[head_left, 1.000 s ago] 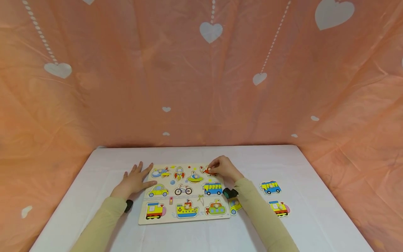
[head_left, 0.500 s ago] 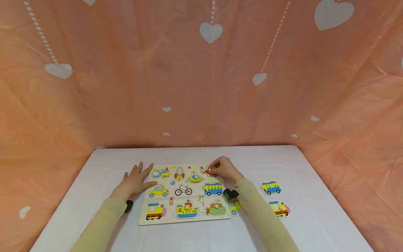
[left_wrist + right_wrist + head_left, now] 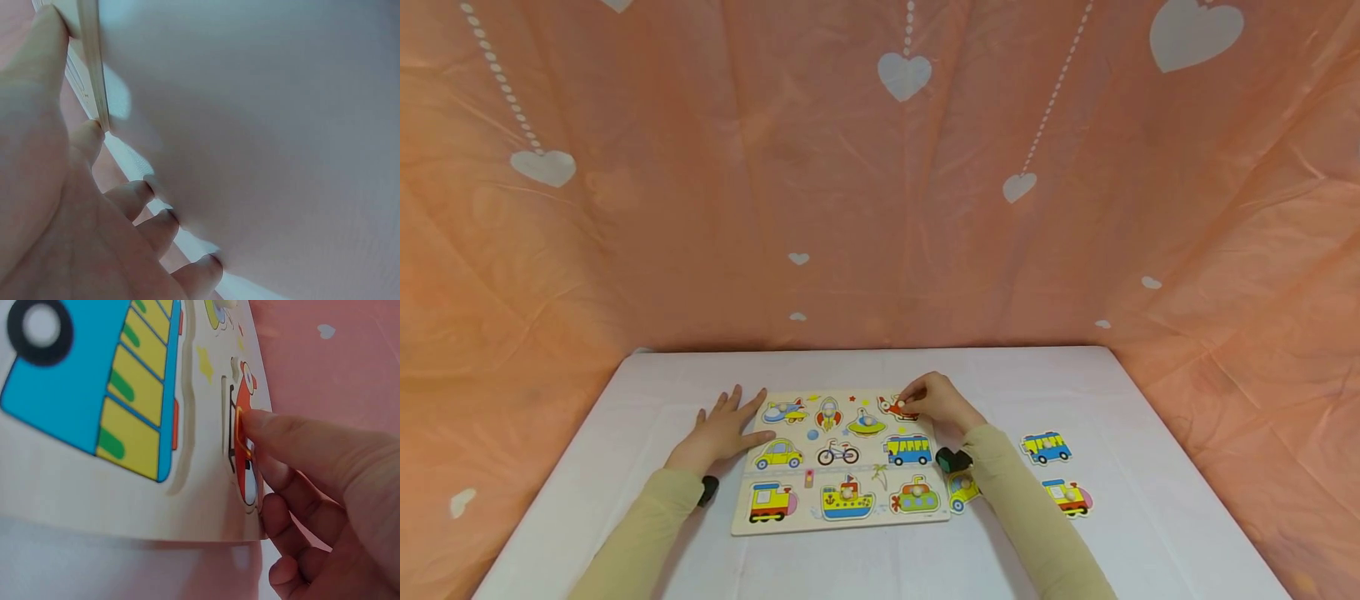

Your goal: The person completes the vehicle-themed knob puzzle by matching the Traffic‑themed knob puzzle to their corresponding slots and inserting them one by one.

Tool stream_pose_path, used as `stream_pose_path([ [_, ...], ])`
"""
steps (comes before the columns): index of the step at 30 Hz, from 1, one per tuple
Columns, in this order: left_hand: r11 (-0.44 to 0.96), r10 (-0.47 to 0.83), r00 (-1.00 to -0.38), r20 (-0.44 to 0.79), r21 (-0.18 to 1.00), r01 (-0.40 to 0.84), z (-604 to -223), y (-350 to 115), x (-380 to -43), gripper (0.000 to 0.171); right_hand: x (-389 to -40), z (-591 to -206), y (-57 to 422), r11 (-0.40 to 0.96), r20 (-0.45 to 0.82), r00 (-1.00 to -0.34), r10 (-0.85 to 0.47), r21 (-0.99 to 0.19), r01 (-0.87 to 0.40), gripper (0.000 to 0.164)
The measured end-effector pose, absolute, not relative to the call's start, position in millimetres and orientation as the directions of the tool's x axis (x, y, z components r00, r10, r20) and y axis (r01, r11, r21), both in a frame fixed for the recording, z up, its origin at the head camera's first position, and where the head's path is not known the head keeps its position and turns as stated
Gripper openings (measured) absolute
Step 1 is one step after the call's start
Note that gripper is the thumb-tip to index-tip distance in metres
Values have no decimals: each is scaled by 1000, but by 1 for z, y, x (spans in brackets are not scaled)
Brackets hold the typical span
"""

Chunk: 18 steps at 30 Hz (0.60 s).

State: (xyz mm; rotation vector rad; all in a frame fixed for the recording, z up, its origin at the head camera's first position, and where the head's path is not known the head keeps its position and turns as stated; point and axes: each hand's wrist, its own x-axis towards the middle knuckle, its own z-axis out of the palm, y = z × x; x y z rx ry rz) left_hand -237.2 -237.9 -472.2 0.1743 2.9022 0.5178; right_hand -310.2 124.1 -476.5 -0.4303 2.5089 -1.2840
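Note:
A wooden peg puzzle board (image 3: pixel 807 507) with vehicle pictures lies flat on the table. My right hand (image 3: pixel 943 402) is at its far right corner, where thumb and fingers pinch the red helicopter piece (image 3: pixel 242 469). In the right wrist view the piece lies at its matching recess; the fingers hide its knob, and I cannot tell if it is fully seated. My left hand (image 3: pixel 718 433) spreads straight fingers over the board's left edge, thumb on the board's face. The left wrist view shows that hand's other fingertips (image 3: pixel 201 275) beyond the board's edge.
Knobbed plane, rocket (image 3: pixel 828 414), saucer, boat (image 3: pixel 847 498) and submarine (image 3: pixel 915 495) pieces sit in the board. To the right lie a loose bus piece (image 3: pixel 1047 447) and train piece (image 3: pixel 1067 497). A car piece (image 3: pixel 962 493) is partly behind the right forearm.
Almost nothing differs. Both hands keep their places, the right one still pinching the helicopter piece, and the whole head view shifts very slightly.

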Motion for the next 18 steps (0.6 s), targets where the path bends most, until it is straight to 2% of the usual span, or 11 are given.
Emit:
stream_pose_path([
  [7,932,150,-974,-168,353,83,-474,-238,-238,90,-311,-476,124,568,-136,-917,-374,-815,-111,7],
  [18,929,160,-972,-171,359,90,-474,-239,-238,90,-313,-477,123,567,-99,-908,-406,-807,-166,5],
])
